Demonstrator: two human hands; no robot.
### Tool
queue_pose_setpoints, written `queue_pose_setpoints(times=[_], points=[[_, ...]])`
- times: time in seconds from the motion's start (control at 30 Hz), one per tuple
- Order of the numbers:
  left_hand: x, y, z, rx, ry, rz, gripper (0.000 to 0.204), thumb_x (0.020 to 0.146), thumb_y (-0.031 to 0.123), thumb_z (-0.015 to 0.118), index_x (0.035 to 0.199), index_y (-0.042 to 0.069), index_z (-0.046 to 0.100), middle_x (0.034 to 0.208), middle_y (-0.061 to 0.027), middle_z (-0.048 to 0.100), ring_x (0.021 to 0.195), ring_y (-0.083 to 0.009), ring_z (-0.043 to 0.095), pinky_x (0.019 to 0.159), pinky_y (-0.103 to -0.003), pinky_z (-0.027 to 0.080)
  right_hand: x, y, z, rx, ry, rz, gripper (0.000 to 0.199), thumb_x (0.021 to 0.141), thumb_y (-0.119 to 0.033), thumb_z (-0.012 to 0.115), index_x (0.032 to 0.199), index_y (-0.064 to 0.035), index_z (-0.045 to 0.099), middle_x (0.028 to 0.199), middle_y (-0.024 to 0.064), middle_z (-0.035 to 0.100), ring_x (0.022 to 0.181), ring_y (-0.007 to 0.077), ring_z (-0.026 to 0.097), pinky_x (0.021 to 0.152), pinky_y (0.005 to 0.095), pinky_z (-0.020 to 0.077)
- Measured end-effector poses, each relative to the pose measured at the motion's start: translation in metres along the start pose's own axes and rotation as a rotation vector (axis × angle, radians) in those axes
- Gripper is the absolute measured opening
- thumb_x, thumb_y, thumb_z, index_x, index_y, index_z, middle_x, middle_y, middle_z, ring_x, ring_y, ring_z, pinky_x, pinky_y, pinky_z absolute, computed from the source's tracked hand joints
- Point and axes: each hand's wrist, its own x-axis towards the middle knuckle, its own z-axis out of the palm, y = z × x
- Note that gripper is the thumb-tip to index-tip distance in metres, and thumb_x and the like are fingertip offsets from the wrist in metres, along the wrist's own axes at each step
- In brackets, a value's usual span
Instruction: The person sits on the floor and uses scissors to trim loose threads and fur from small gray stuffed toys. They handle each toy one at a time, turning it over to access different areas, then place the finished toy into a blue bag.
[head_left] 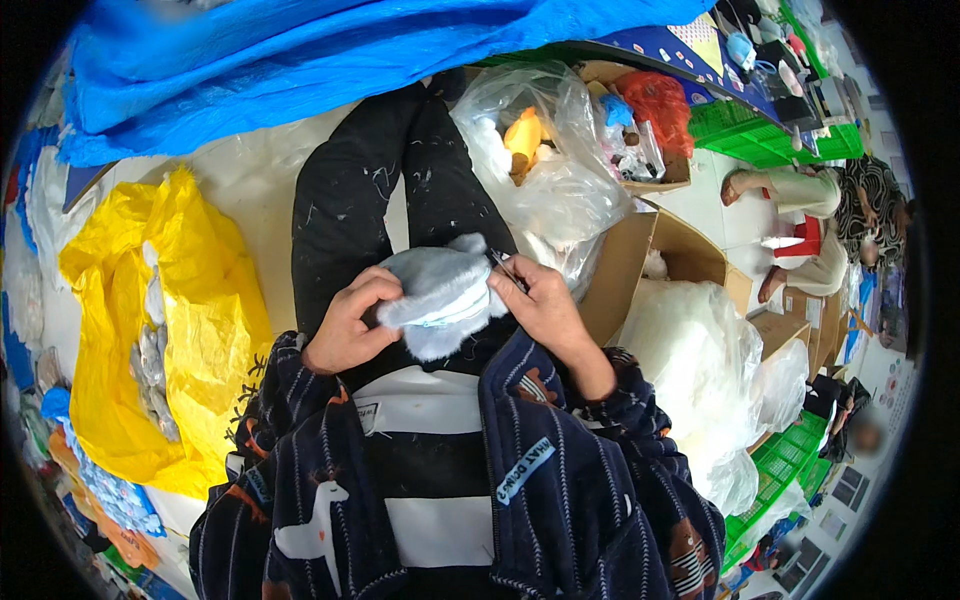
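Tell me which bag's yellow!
The big yellow sack, left of the person's legs, with grey pieces inside; the clear bag and red bag are on their right.

- Camera, left of a side-by-side pair: fisheye, worn on the head of the person before me.
- Direction: steeply down the wearer's front, along the black-trousered legs (pixel 345 190).
- Range: close on the left hand (pixel 355 320) and right hand (pixel 545 308), mid-frame; navy jacket (pixel 610 500) nearest, at the lower edge.
- Reach: wide, out to a distant person (pixel 862 205), tipped sideways near the right rim; dark corners.
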Motion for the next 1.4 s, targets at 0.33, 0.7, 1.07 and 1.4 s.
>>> queue_pose_setpoints(times=[0.33,0.7,1.07,1.4], points=[[0.017,0.017,-0.014,0.0,0.164,0.059,0.03,0.072,0.007,0.062,0.099,-0.003,0.053,0.101,-0.0113,0.051,0.094,-0.0229,0.051,0.083,-0.03,0.04,0.011,-0.029,-0.027,0.65,0.059,0.017,0.044,0.085,-0.023,0.063,0.124,-0.0075,0.05,0.11,0.0038,0.06,0.072,0.0055,0.051,0.058,0.0198,0.0434],[0.013,0.024,-0.012,-0.177,0.345,-0.042,0.039,0.081,0.002,0.053,0.119,-0.001,0.047,0.117,-0.0129,0.051,0.105,-0.0215,0.052,0.093,-0.033,0.04,0.028,-0.04,0.019,0.335,0.095,-0.349,0.025,0.083,-0.022,0.067,0.094,-0.0004,0.059,0.087,0.0047,0.058,0.082,0.0112,0.054,0.075,0.025,0.0434],[0.033,0.084,-0.039,0.347,-0.13,0.147,0.028,0.077,0.003,0.054,0.104,0.002,0.061,0.111,-0.0186,0.054,0.1,-0.0308,0.056,0.086,-0.035,0.044,0.02,-0.037,0.028,0.249,0.029,-0.524,0.023,0.079,-0.017,0.07,0.09,-0.0003,0.059,0.092,0.009,0.057,0.084,0.0189,0.057,0.074,0.0282,0.0446],[0.027,0.093,-0.03,0.817,-0.132,0.343,0.028,0.073,0.006,0.066,0.101,0.007,0.061,0.112,-0.0129,0.052,0.1,-0.0318,0.054,0.083,-0.039,0.047,0.023,-0.028,0.03,0.281,0.018,-0.493,0.023,0.078,-0.015,0.072,0.089,-0.0004,0.058,0.094,0.0098,0.058,0.085,0.0174,0.057,0.076,0.0277,0.0449]])
